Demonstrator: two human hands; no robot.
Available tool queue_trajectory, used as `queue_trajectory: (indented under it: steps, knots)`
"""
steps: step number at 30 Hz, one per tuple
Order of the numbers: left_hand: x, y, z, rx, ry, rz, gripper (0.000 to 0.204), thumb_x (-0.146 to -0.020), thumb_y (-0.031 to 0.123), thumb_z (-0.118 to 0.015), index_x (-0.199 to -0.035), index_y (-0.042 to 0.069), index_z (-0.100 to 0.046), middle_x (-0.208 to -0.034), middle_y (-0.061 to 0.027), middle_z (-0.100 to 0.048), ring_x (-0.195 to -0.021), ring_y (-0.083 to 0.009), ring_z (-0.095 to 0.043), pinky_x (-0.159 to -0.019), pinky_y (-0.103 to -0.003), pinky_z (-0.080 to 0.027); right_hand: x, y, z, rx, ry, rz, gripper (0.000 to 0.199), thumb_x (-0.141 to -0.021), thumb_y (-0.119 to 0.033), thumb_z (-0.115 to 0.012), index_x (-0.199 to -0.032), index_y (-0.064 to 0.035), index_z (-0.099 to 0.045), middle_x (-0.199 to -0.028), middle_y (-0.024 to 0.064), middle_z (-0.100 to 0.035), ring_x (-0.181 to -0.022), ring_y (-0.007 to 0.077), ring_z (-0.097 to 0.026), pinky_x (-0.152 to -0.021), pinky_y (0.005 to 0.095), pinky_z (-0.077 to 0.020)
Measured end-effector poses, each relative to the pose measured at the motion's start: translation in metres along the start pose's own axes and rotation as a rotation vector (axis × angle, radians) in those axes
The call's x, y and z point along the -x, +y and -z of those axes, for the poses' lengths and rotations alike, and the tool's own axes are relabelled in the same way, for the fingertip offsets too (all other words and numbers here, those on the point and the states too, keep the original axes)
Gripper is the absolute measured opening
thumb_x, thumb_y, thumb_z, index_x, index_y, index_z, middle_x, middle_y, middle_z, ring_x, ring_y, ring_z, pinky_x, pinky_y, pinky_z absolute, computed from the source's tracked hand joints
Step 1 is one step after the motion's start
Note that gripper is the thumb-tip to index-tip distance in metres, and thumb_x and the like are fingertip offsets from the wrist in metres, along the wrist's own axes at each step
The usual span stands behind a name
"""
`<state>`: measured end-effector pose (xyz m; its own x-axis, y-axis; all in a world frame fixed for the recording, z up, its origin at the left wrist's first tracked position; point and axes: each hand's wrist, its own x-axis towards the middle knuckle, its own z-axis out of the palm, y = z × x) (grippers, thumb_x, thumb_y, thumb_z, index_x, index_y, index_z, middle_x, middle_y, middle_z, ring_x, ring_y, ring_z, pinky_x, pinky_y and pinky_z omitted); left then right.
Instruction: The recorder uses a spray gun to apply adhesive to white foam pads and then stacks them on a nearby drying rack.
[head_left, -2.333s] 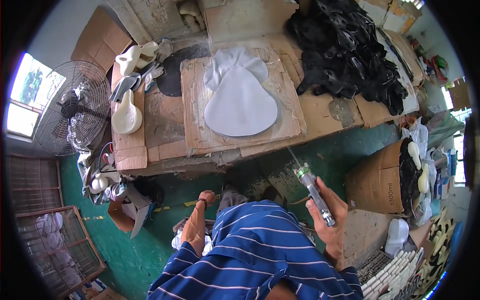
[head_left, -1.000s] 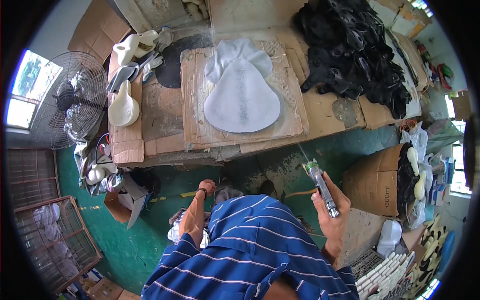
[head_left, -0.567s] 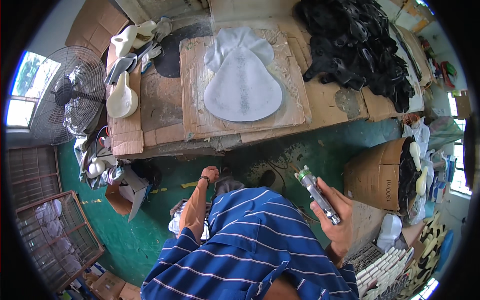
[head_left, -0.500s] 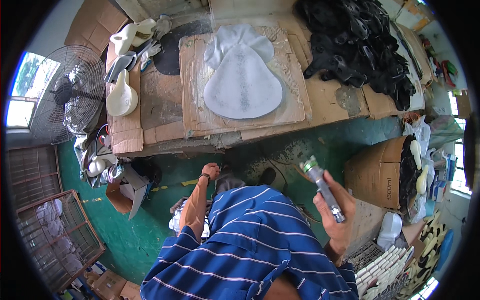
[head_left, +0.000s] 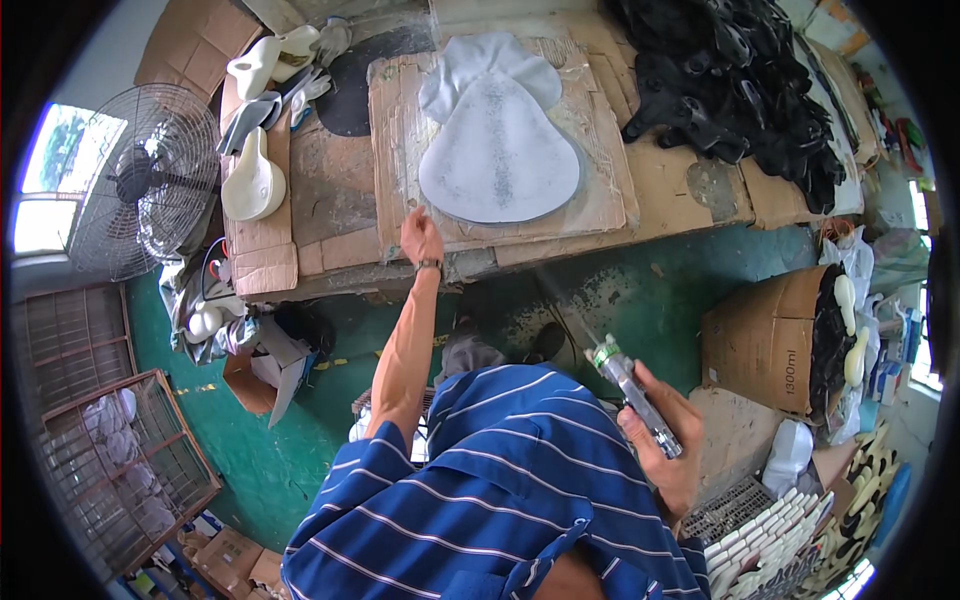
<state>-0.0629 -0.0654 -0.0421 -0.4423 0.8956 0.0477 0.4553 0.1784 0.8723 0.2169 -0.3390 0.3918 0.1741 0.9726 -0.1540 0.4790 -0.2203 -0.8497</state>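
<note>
A silver spray gun (head_left: 636,394) with a green ring at its nozzle end is gripped in my right hand (head_left: 668,435), above the floor near my body. Faint mist streams from its nozzle toward the table. My left hand (head_left: 421,238) reaches to the near left part of a cardboard board (head_left: 400,130), its fingers curled in; whether they hold anything is hidden. Just beyond it, on the board, lies a flat, pale grey, saddle-shaped piece (head_left: 500,150) with darker speckles down its middle. A crumpled, light grey sheet (head_left: 545,82) spreads out around its narrow far end.
Cream moulded seat forms (head_left: 257,190) and gloves (head_left: 310,90) lie at the table's left, beside a large fan (head_left: 140,180). Black pieces (head_left: 730,80) heap up at the right. A big carton (head_left: 760,340) stands on the floor at right, a wire cage (head_left: 130,460) at left.
My left hand has moved forward from near my body to the board's near edge. The spray gun has shifted slightly, and mist now comes from it.
</note>
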Motion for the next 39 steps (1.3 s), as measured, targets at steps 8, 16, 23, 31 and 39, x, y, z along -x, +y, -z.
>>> queue_trajectory:
  steps: [8, 16, 23, 31, 39]
  knots:
    - [-0.027, 0.026, -0.022, -0.288, -0.039, 0.008, 0.027, -0.085, 0.013, -0.069, -0.111, 0.014, -0.073, -0.104, -0.0118, -0.063, -0.099, -0.0327, -0.064, -0.084, -0.044, -0.052, 0.013, 0.008, 0.001, 0.034, 0.299, -0.125, 0.043, -0.087, -0.007, -0.073, -0.128, 0.0077, -0.065, -0.091, 0.0119, -0.071, -0.075, 0.0144, -0.064, -0.072, 0.0287, -0.0512]
    - [-0.024, 0.06, -0.022, -0.446, -0.127, -0.144, 0.034, -0.08, 0.01, -0.073, -0.113, 0.013, -0.07, -0.105, -0.0132, -0.064, -0.094, -0.0335, -0.066, -0.083, -0.045, -0.055, 0.016, 0.007, -0.005, 0.112, 0.354, -0.161, 0.047, -0.09, -0.003, -0.069, -0.136, 0.0036, -0.061, -0.097, 0.0116, -0.071, -0.083, 0.015, -0.064, -0.077, 0.0284, -0.0514]
    - [-0.082, 0.036, -0.045, 1.092, -0.477, 0.77, 0.029, -0.082, 0.0, -0.061, -0.11, -0.003, -0.057, -0.094, -0.0135, -0.064, -0.075, -0.0276, -0.061, -0.074, -0.047, -0.055, 0.027, -0.007, -0.019, -0.06, 0.386, -0.087, 0.057, -0.082, 0.004, -0.073, -0.138, 0.0023, -0.06, -0.1, 0.0168, -0.071, -0.085, 0.0239, -0.069, -0.077, 0.0313, -0.052]
    - [-0.068, 0.203, -0.046, 1.304, -0.548, 0.715, 0.049, -0.068, 0.002, -0.051, -0.116, -0.01, -0.057, -0.125, -0.0167, -0.062, -0.119, -0.0373, -0.059, -0.103, -0.057, -0.049, 0.037, 0.005, -0.074, -0.148, 0.498, -0.208, 0.055, -0.083, -0.004, -0.077, -0.135, 0.004, -0.06, -0.099, 0.0174, -0.072, -0.086, 0.0286, -0.071, -0.077, 0.0337, -0.0535]
    - [-0.033, 0.272, 0.154, 1.703, -0.498, 0.34, 0.064, -0.072, 0.011, -0.052, -0.134, -0.004, -0.055, -0.128, -0.0164, -0.064, -0.119, -0.036, -0.061, -0.106, -0.052, -0.048, -0.025, -0.008, -0.077, -0.325, 0.151, -0.198, 0.044, -0.09, -0.004, -0.069, -0.131, 0.0077, -0.062, -0.088, 0.0069, -0.069, -0.078, 0.0124, -0.062, -0.074, 0.025, -0.05]
